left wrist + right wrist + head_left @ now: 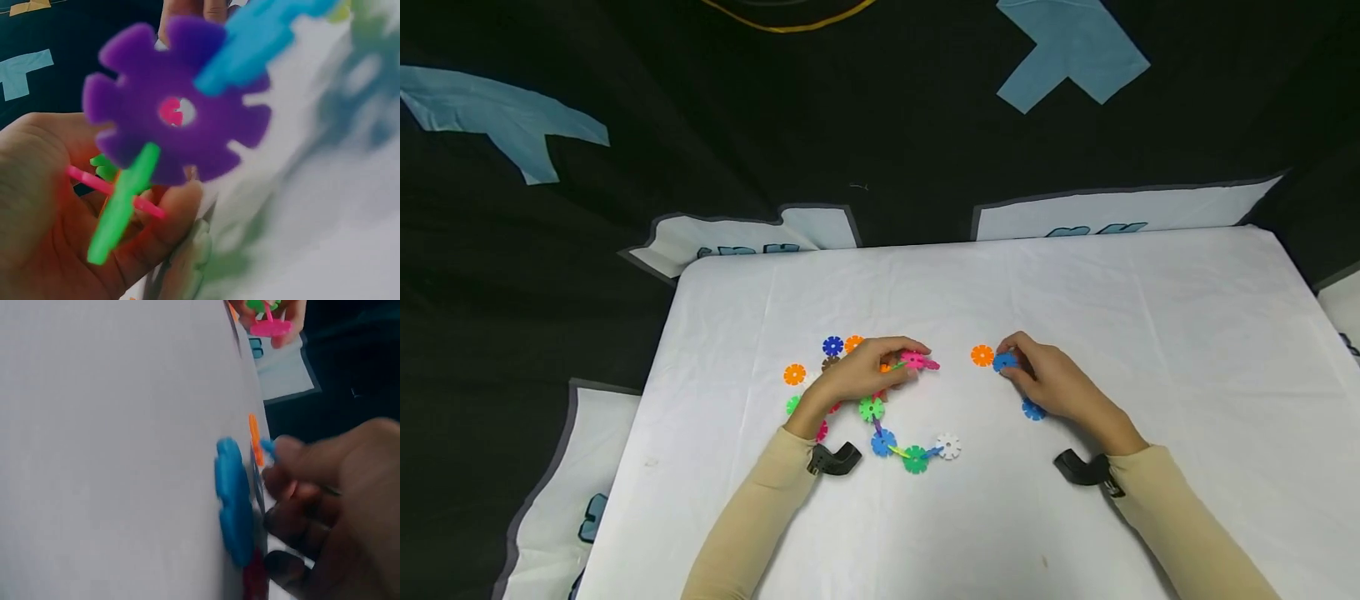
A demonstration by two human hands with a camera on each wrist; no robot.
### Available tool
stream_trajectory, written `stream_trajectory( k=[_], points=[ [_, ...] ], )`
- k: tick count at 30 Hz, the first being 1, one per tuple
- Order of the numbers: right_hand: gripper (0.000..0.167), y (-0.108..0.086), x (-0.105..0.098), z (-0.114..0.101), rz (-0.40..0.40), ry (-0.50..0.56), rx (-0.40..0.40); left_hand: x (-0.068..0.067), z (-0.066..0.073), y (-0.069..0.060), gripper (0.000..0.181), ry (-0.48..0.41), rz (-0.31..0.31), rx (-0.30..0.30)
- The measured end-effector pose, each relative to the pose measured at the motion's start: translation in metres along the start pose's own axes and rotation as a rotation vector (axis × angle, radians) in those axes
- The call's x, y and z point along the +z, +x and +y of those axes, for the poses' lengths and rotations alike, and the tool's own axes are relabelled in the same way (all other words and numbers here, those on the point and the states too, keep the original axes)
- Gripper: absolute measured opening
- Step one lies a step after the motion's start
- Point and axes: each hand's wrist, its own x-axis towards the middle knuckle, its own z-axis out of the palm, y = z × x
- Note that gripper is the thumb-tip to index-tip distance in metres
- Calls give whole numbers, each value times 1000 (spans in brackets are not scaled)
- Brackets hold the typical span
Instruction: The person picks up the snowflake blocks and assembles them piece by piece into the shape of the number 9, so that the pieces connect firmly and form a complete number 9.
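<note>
Hands in pinches: left hand (857, 372) on half-hidden linked discs (913, 359), right hand (1052, 380) on partly covered blue disc (1003, 362)

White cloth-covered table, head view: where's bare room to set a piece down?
Free: between the tan fabric sleeves, nearer than the white notched plastic disc; right of the right hand. Crowded: around the left hand, with colourful notched discs.

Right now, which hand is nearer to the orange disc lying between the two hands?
Right: the right hand pinches a blue disc just beside the orange disc. The left hand is farther off, to its left.
</note>
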Motion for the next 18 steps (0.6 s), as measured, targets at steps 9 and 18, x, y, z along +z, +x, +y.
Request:
stream_trajectory(
  k=[9,18],
  points=[
    [28,22,8,-16,-35,529,57,4,2,13,32,-268,15,59],
    [32,34,15,-24,-43,700,43,12,2,19,25,-405,3,56]
  ],
)
